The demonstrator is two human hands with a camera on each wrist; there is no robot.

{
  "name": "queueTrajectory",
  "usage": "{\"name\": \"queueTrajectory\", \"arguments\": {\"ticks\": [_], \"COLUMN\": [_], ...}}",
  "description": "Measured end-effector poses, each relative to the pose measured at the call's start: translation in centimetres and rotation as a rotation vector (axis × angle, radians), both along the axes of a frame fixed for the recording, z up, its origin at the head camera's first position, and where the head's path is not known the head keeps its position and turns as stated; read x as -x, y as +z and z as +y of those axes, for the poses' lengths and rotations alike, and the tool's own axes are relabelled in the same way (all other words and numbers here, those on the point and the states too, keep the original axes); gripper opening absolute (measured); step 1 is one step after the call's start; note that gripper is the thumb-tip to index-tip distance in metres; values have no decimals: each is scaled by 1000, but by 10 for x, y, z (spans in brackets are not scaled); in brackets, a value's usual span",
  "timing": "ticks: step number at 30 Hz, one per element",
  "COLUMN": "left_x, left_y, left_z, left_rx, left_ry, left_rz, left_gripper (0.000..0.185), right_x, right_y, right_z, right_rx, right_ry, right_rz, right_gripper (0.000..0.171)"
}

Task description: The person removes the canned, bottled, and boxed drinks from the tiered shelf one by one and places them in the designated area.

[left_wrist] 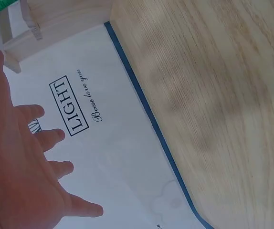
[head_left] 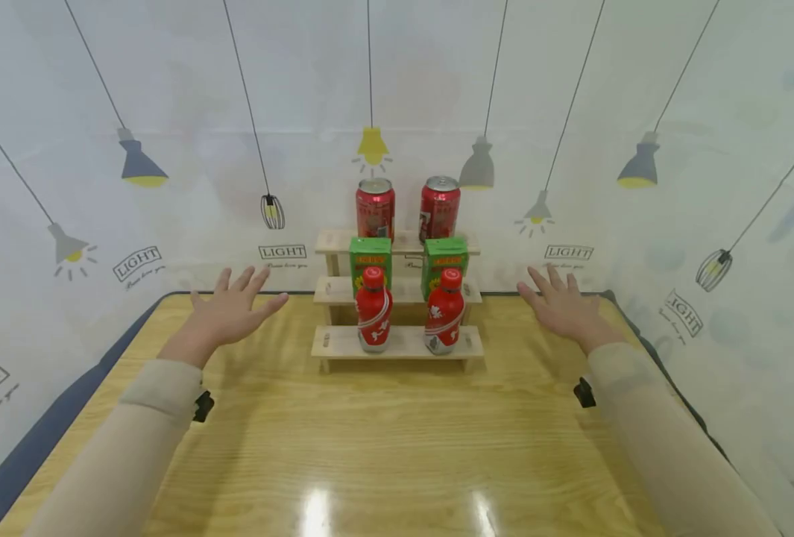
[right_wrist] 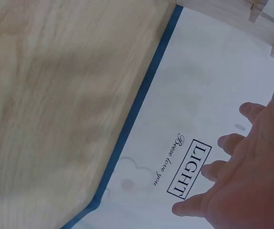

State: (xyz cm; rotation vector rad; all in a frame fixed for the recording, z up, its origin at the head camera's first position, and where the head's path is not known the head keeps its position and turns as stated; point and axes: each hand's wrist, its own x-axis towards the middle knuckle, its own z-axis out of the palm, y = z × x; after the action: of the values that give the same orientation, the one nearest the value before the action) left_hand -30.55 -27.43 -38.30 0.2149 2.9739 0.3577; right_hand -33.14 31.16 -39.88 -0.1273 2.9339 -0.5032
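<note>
In the head view my left hand (head_left: pixel 229 313) is held above the table at the left, fingers spread, touching nothing. On the other side my right hand (head_left: pixel 564 309) hovers the same way with spread fingers. Between them stands a three-step wooden rack (head_left: pixel 397 341). Two red bottles (head_left: pixel 373 317) (head_left: pixel 445 317) stand on its lowest step. Behind them, two green drink cartons (head_left: pixel 370 253) (head_left: pixel 446 257) occupy the middle step, partly hidden by the bottles. The top step bears two red cans (head_left: pixel 375 209) (head_left: pixel 440 209). Both wrist views show the hands empty.
The wooden table (head_left: pixel 397 432) has a dark blue edge (left_wrist: pixel 146 107) along its back. A white cloth (head_left: pixel 316 89) printed with hanging lamps surrounds it at the back and sides. The rack stands near the back edge.
</note>
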Motion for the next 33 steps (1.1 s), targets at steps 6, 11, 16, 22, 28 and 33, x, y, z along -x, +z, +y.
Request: {"name": "queueTrajectory", "arguments": {"ticks": [6,11,16,22,28,33], "left_x": [-4,-5,-12,-25,-32,-35], "left_y": [1,2,1,-12,-34,-47], "left_z": [5,14,29,51,70,81], "left_rx": [-3,-19,-58,-158,-225,-325], "left_ry": [-19,-37,-57,-58,-49,-21], "left_rz": [4,9,16,-7,-58,-106], "left_gripper": [101,103,103,106,117,124], "right_x": [3,10,20,32,39,49], "right_y": [26,62,105,152,173,170], "right_z": [-6,-18,-42,-82,-125,-146], "right_rx": [-37,-39,10,92,167,344], "right_ry": [13,42,80,117,76,56], "right_rz": [-4,14,37,23,-6,-17], "right_gripper": [96,99,104,103,113,110]}}
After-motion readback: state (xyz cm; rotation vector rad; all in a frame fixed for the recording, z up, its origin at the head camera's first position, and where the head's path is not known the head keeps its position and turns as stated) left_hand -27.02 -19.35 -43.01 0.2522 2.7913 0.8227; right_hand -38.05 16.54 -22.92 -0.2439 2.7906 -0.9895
